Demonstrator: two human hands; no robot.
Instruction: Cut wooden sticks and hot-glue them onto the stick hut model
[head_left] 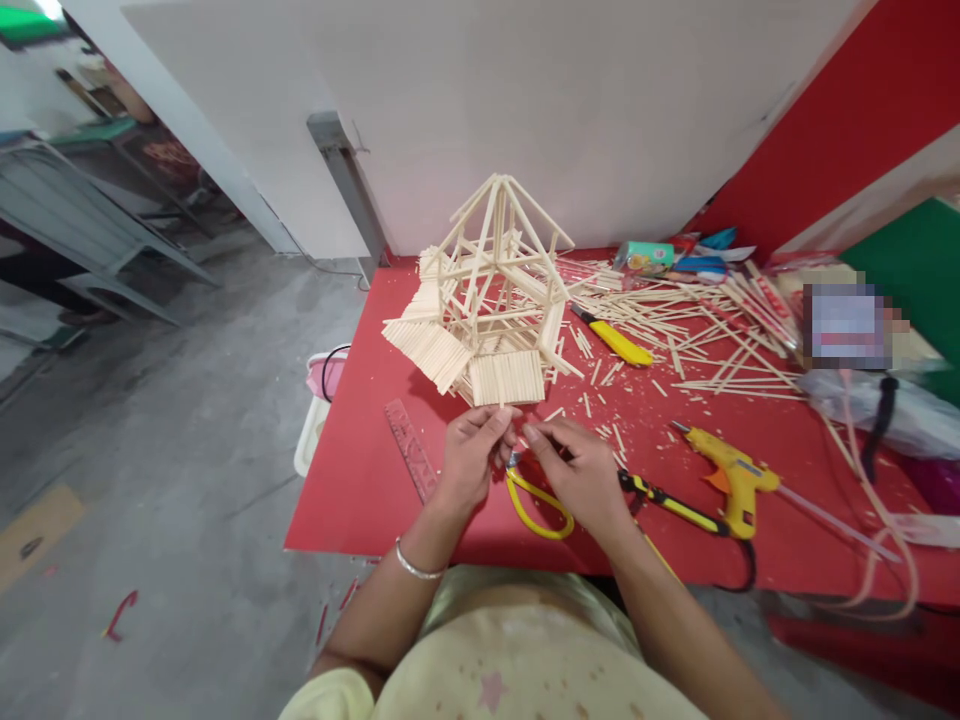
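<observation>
A model house frame (pixel 498 262) of thin wooden sticks stands on the red table, with slatted stick panels around its lower edge. Just below the front panel (pixel 508 378), my left hand (pixel 474 448) pinches a short wooden stick (pixel 502 402) whose tip shows above the thumb. Close beside it, my right hand (pixel 583 468) has thumb and forefinger pressed together; what they hold, if anything, is too small to make out. Yellow-handled scissors (pixel 541 522) lie under and between the hands, their blades mostly hidden.
On the red table (pixel 345 480) are a clear ruler (pixel 411 450), a yellow cutter knife (pixel 619 342), a yellow glue gun (pixel 731 475) with its cord, and a heap of loose sticks (pixel 697 330). Plastic bags (pixel 892 410) lie right. A wall stands behind; a chair (pixel 67 220) is far left.
</observation>
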